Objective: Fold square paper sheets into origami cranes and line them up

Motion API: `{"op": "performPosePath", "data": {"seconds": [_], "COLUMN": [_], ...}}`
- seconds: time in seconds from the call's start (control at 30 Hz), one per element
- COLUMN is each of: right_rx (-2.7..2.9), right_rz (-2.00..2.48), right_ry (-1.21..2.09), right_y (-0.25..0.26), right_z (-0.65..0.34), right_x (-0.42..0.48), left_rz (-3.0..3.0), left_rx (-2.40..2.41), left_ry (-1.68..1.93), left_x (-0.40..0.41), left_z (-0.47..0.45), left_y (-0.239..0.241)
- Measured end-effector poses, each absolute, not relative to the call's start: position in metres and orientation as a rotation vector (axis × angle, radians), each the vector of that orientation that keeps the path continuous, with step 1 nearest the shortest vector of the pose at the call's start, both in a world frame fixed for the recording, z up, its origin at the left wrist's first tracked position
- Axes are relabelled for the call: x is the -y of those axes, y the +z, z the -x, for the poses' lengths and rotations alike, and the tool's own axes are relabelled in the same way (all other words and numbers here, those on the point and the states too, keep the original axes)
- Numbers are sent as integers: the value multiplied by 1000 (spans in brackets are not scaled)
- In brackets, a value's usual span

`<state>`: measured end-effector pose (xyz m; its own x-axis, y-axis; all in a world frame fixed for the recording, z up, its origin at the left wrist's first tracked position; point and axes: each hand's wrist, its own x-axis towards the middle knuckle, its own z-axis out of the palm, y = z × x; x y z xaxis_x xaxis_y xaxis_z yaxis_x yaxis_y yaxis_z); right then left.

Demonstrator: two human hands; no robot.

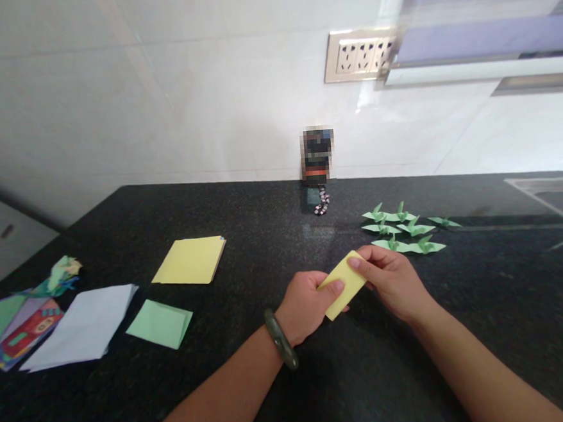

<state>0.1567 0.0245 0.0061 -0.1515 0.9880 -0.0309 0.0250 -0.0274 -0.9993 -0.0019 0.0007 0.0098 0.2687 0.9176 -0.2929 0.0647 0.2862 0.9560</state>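
Observation:
A folded yellow paper [341, 291] is held up between both hands, tilted, above the dark countertop. My left hand [305, 304], with a dark green bangle [281, 339] on its wrist, is closed on the lower left part, thumb flat on top. My right hand [395, 277] pinches the upper right corner with thumb and fingers; some fingertips are hidden behind the paper. Just beyond my right hand stand several green paper cranes [414, 227]. Left of my left hand lies a folded green paper [160, 323].
A stack of yellow paper [191, 261] lies at the left on the black countertop [243, 220]. Farther left are white sheets [84, 324], a colourful packet [27, 331] and crumpled paper pieces [63, 274]. A phone-like object [318, 156] with a beaded strap [322, 201] leans against the wall.

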Motion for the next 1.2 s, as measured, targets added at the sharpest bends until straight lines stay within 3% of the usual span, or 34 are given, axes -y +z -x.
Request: {"op": "performPosePath", "data": {"seconds": [1.2], "right_rx": [1302], "right_rz": [1148], "right_ry": [1353], "right_y": [2], "right_z": [-158], "right_x": [-26], "left_rz": [-1082], "left_rx": [-1112], "left_ry": [763], "left_x": [-2], "left_z": [0], "left_y": [11]}}
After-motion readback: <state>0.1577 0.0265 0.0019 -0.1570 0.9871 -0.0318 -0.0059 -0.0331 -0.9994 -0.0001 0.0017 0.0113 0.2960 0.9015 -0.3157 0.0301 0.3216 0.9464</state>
